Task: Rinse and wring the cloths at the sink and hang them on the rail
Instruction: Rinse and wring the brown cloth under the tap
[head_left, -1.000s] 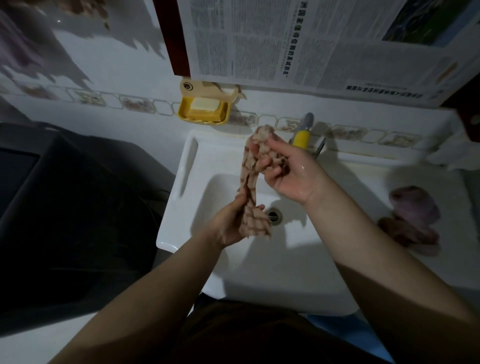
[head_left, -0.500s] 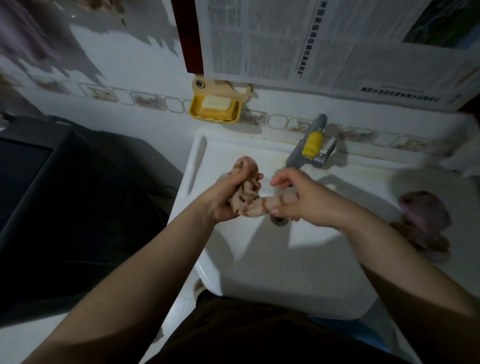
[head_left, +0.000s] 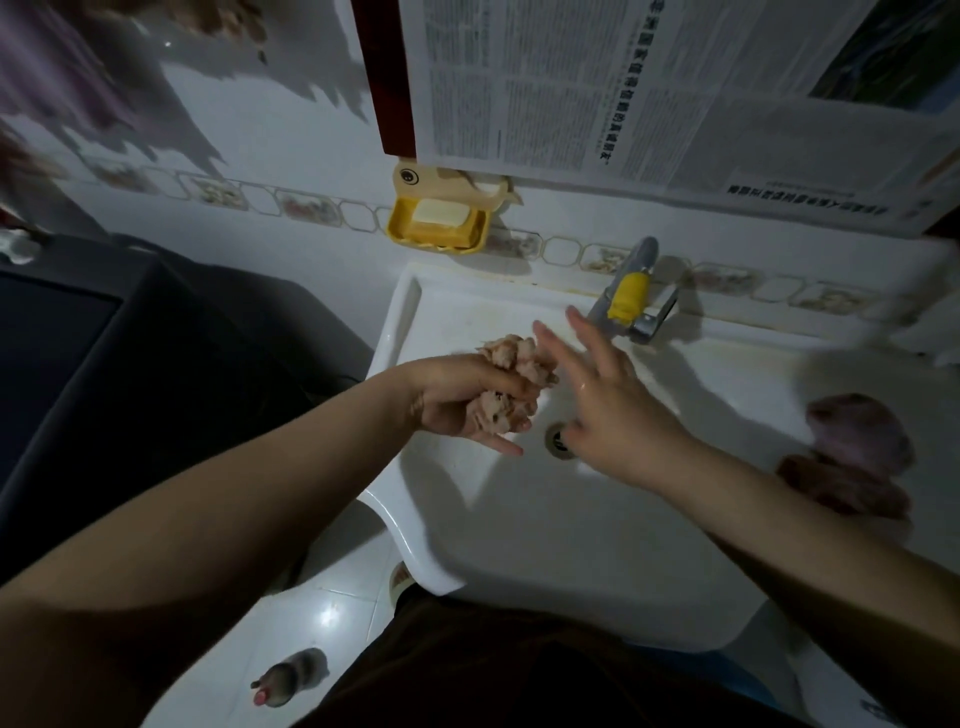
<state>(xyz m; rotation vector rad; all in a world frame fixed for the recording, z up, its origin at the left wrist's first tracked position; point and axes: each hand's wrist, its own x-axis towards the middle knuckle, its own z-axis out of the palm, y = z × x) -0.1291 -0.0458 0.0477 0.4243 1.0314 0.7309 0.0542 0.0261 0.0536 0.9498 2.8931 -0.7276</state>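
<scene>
**Wringing the Patterned Cloth Over the Basin**

1. Far left: a dark appliance (head_left: 78, 364) stands beside the sink (head_left: 519, 530). It plays no part in this step.

2. My left hand (head_left: 462, 395) is clamped round the patterned cloth (head_left: 511, 384), which is bunched into a tight wad. One lump shows above my fingers, another below. The wad hangs over the left half of the basin, just left of the drain (head_left: 558, 440).

3. My right hand (head_left: 613, 405) is spread above the drain, fingers straight and apart, gripping nothing. Its fingertips lie just beside the wad; I cannot tell whether they touch it.

4. Behind my right hand is the tap (head_left: 631, 296) with its yellow handle. No running water is visible.

5. Far right: a second cloth (head_left: 852, 457), purplish, lies heaped on the sink ledge, well apart from my hands.

Procedure, as I judge it: keep the wad over the basin so run-off drains. Squeeze with the whole palm. For a firmer wring, take the free end in my right hand and twist the hands in opposite directions. The rail is not clearly in view, so hanging comes later.
</scene>
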